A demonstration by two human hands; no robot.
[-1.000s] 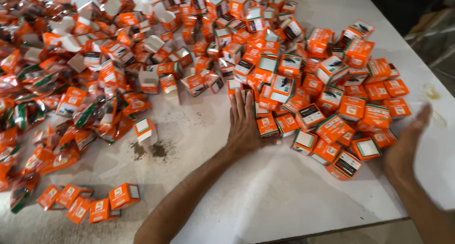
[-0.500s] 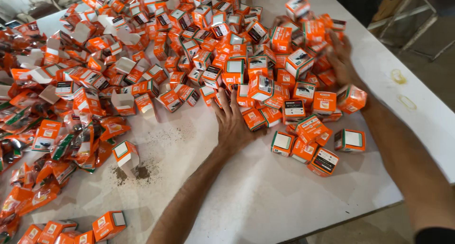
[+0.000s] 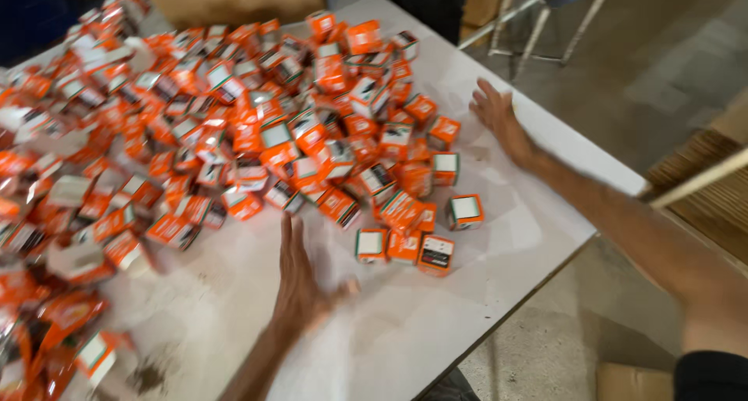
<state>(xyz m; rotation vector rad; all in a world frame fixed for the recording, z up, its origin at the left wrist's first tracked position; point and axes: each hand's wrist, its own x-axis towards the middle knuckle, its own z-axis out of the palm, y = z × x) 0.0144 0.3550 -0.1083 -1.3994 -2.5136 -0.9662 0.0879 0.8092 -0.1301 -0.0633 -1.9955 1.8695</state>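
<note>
Both hands pulled back from orange boxes (image 3: 312, 136). Left hand (image 3: 300, 280) spread flat on table (image 3: 436, 331); right hand (image 3: 497, 113) open near far edge. Heap now corralled, nothing gripped.

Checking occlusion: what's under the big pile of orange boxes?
The pile of orange boxes lies on the white table; bare tabletop shows only around its edges. Boxes are stacked several deep, so lower boxes and the surface beneath are covered. Both hands rest outside it.

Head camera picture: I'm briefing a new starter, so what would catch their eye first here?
A big heap of small orange boxes covers most of the white table. The left hand lies open just below the heap's near edge. The right hand rests flat at the table's far right edge, beside the boxes.
</note>
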